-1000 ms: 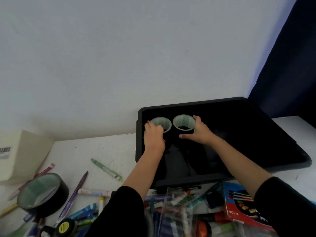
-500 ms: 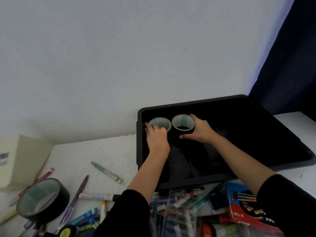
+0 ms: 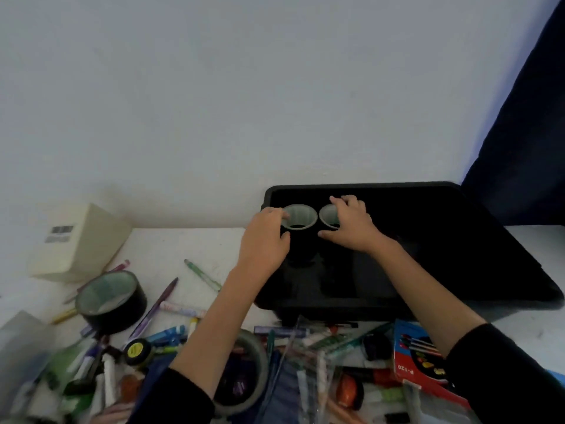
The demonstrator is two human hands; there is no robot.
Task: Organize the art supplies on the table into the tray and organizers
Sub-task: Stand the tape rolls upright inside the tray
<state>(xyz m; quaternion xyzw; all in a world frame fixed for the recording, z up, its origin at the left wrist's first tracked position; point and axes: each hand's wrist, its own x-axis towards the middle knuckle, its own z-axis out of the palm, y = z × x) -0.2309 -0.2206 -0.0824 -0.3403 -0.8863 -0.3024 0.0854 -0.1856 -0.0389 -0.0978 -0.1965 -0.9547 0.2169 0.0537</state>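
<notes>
Early stage, I'd say: only 2 organizers stand in the tray [image 3: 367,186], far-left corner, w/ L hand [image 3: 264,243] curled round the left cup [image 3: 301,215] and R hand [image 3: 351,228] gripping the right cup [image 3: 327,215], fingers over its rim, while pens [image 3: 153,307], tape [image 3: 111,298], box [image 3: 419,359] etc. lie loose on the table [image 3: 171,246].

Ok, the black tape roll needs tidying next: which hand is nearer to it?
Left. The left hand grips the left cup, right of the black tape roll; the right hand holds the right cup, farther right.
</notes>
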